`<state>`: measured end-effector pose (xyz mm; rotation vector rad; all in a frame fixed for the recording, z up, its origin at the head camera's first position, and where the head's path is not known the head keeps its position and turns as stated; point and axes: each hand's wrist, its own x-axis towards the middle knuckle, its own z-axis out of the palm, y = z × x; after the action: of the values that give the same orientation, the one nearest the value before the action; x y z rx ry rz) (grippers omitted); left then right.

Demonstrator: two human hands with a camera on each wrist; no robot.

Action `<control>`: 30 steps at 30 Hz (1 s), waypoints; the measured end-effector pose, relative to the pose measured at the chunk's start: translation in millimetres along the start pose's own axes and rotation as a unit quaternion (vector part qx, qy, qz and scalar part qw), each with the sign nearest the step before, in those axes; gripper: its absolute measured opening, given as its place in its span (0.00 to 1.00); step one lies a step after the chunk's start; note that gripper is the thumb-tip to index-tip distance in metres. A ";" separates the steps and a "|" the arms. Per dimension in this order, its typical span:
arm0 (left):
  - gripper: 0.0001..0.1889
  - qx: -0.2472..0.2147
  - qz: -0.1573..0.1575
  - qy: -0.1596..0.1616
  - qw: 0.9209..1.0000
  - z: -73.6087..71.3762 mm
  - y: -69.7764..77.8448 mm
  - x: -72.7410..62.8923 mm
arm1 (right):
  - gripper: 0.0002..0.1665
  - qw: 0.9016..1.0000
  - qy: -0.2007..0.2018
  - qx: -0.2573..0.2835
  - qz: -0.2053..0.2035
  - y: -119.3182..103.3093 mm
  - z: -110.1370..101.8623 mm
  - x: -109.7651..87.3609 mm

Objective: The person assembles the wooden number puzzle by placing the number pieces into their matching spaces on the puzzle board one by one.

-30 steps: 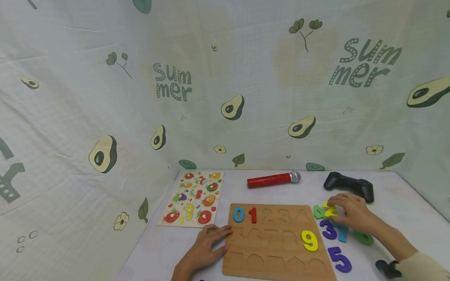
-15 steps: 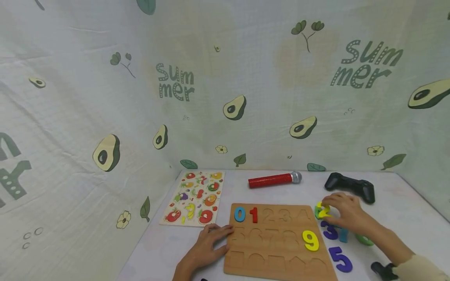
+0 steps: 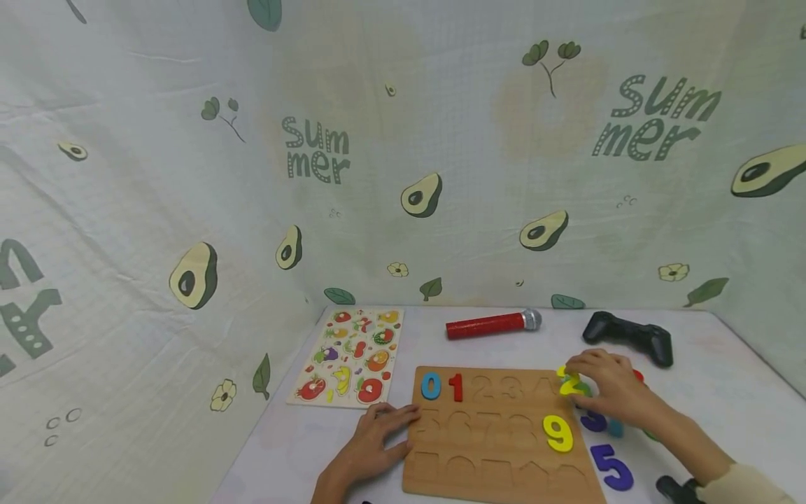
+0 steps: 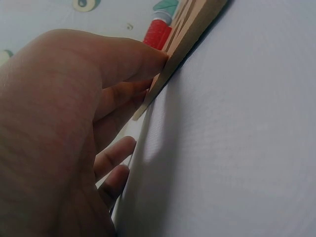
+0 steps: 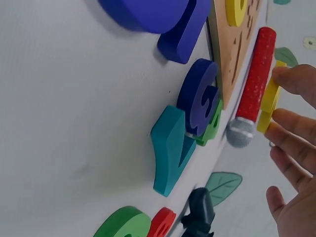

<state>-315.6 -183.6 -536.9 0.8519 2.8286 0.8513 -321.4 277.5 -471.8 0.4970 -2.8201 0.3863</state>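
Observation:
My right hand pinches a yellow number 2 between thumb and fingertips, raised over the right edge of the wooden number board. In the right wrist view the yellow piece stands on edge in the fingers, clear of the table. The left hand rests at the board's left edge; in the left wrist view its thumb touches that edge, its other fingers loosely extended. On the board sit a blue 0, a red 1 and a yellow 9.
Right of the board lie a purple 5, a purple 3, a teal 7 and a green 4. Behind are a red microphone and a black game controller. A fruit puzzle board lies back left.
The right hand has lifted the yellow 2 and carried it left, from over the loose numbers to the board's right edge. My left hand stays at the board's left edge.

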 end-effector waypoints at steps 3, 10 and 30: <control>0.26 0.000 0.001 0.000 1.000 0.2 -0.5 0.7 | 0.27 1.000 0.002 0.000 0.000 -4.3 0.6 0.4; 0.25 0.002 0.002 0.006 1.000 0.3 1.3 -0.9 | 0.26 1.000 0.007 0.004 -0.010 -9.8 3.4 1.5; 0.26 0.008 0.013 0.005 1.000 0.3 -0.5 1.0 | 0.25 1.000 0.000 0.016 -0.018 -30.4 9.0 8.4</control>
<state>-316.6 -183.3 -537.3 0.8897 2.8417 0.8399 -319.8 244.8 -471.2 0.5539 -2.8039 0.4236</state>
